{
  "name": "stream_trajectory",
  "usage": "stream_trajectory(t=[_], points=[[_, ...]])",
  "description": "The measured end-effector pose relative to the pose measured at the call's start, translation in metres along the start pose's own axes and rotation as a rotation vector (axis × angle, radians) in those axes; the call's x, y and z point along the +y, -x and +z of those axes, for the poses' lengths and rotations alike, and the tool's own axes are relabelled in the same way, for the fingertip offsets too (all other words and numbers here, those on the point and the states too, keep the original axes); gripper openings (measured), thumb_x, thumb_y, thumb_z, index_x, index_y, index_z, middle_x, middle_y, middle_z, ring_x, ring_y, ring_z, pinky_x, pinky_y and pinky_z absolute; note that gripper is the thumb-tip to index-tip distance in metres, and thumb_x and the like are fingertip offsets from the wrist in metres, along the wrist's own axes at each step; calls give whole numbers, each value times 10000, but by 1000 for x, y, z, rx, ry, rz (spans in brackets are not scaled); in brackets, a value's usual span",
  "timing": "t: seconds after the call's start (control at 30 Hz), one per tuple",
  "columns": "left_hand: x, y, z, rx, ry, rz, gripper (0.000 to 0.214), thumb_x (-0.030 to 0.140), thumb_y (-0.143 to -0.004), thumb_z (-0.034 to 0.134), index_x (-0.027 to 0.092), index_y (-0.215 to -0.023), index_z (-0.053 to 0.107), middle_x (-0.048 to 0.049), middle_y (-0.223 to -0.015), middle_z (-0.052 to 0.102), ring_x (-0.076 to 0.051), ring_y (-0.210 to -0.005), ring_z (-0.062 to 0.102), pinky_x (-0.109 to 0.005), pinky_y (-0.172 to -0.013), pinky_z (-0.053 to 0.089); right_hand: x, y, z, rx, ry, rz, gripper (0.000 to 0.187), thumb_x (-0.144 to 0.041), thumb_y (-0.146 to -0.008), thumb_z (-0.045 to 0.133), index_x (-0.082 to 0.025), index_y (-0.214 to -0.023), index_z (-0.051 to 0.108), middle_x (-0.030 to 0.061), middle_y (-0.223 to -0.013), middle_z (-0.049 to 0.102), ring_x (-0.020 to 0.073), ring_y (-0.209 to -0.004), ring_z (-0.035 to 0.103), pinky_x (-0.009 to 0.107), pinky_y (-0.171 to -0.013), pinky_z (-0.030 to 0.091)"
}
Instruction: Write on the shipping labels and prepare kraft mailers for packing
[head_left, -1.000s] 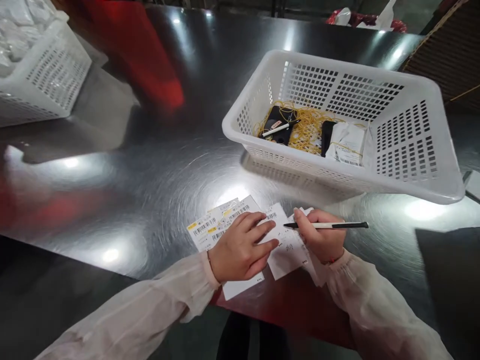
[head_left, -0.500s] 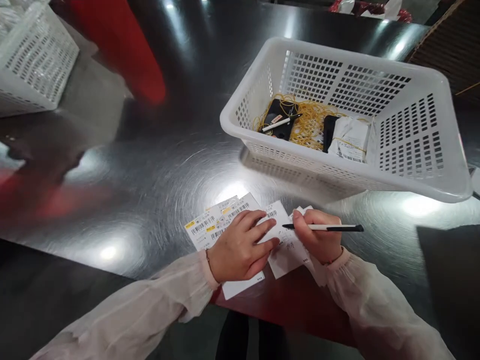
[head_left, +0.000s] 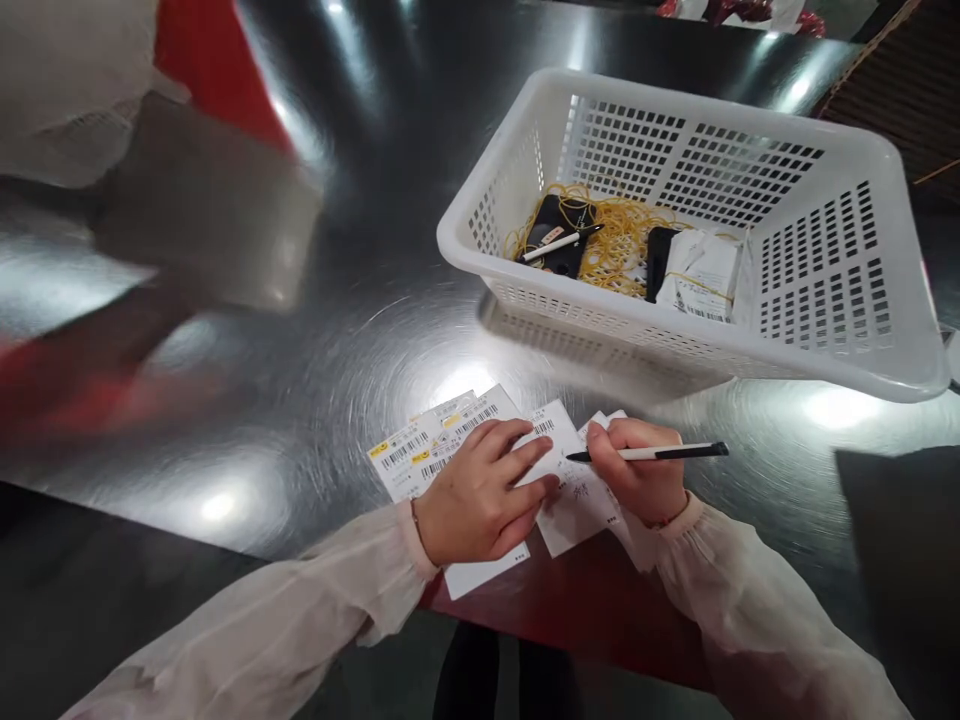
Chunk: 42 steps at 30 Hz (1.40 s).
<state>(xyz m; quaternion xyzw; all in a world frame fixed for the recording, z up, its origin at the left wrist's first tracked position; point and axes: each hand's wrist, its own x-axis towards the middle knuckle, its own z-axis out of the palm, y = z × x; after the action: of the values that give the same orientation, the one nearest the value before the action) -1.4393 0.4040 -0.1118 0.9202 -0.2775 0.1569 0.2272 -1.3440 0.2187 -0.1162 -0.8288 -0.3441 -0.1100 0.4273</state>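
My left hand (head_left: 484, 492) lies with its fingers spread over several white paper labels (head_left: 405, 462), printed with barcodes and yellow marks. Its fingertips reach onto another white label (head_left: 577, 505) that bears handwriting. In my right hand (head_left: 641, 472) is a white pen with black ends (head_left: 671, 453), pinched between thumb and fingers. The pen's black tip points left at the handwritten label; whether it touches the paper I cannot tell. More white slips lie partly hidden beneath my right hand.
Beyond the labels, a white plastic basket (head_left: 679, 335) holds yellow rubber bands (head_left: 619, 240), another pen (head_left: 561, 246), dark objects and a banded label stack (head_left: 701, 275). Blurred white and red shapes (head_left: 214, 75) appear upper left on the shiny metal table (head_left: 360, 330). Brown cardboard (head_left: 892, 110) is at right.
At the upper left, the white basket and the red shape have shifted and blurred, and a grey patch on the table has moved right. My hands, the pen and the labels look almost unchanged.
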Motion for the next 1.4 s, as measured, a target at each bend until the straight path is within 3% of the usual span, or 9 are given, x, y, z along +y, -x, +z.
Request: stream_trajectory(t=[0.7, 0.93, 1.17, 1.4], points=[[0, 1, 1, -4, 14, 11, 267, 174, -796, 588, 148, -1044, 683, -160, -1176, 639, -360, -1164, 492, -528, -842, 499, 0, 0, -1, -10, -76, 25, 459, -100, -817, 548, -195, -465, 269, -75, -421, 289, 43, -396, 251, 226, -400, 234], [0, 0, -1, -11, 21, 9, 265, 171, -801, 581, 148, -1046, 681, -159, -1176, 643, -359, -1167, 492, -534, -846, 503, -1, -1, -2, 48, -16, 23, 449, -106, -820, 551, -190, -450, 312, -68, -407, 324, 47, -390, 278, 230, -407, 244], [0, 0, -1, -13, 14, 6, 266, 177, -799, 581, 159, -1045, 681, -142, -1174, 649, -357, -1162, 502, -531, -849, 513, -1, -2, -5, 25, -60, 21, 454, -96, -808, 544, -196, -462, 268, -70, -410, 292, 50, -390, 247, 234, -396, 225], [0, -1, -3, -18, 11, 6, 270, 172, -801, 572, 150, -1051, 672, -154, -1176, 643, -366, -1165, 504, -540, -854, 510, -1, -2, -4, 74, -38, 86, 448, -115, -812, 555, -197, -457, 296, -64, -405, 325, 50, -380, 270, 240, -399, 240]])
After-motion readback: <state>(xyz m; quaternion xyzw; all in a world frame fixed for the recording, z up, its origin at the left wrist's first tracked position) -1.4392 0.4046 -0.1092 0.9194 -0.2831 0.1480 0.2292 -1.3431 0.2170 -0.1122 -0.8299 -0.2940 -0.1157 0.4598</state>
